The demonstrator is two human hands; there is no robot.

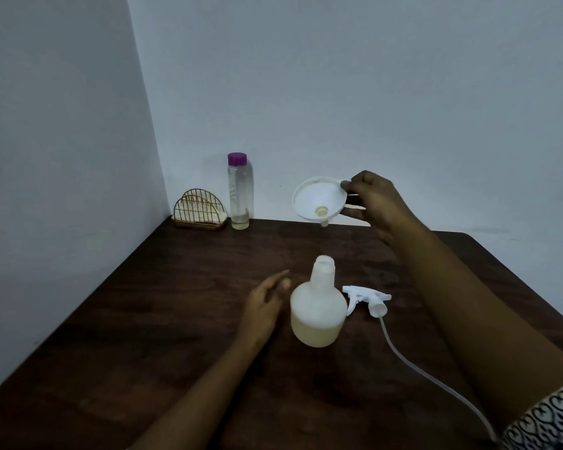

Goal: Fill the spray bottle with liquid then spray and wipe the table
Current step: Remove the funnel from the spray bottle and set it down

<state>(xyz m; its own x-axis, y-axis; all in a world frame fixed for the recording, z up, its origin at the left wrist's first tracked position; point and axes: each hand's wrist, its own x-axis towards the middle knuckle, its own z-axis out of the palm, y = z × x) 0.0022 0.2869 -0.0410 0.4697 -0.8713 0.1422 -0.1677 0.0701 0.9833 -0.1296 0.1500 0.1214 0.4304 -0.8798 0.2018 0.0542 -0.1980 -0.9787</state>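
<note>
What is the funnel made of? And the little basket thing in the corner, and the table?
The funnel looks like thin white plastic: smooth, matte and slightly see-through at the rim. The basket seems to be metal wire with a shiny gold finish, since it is made of thin bent bars. The table looks like dark brown wood or a wood-look top, as faint grain shows.

matt dark wood table (182, 319), seemingly translucent plastic spray bottle (317, 315)

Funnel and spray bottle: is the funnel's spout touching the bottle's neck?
Apart. The head view shows the funnel held up by the right hand, with bare table visible between its spout and the spray bottle.
</note>
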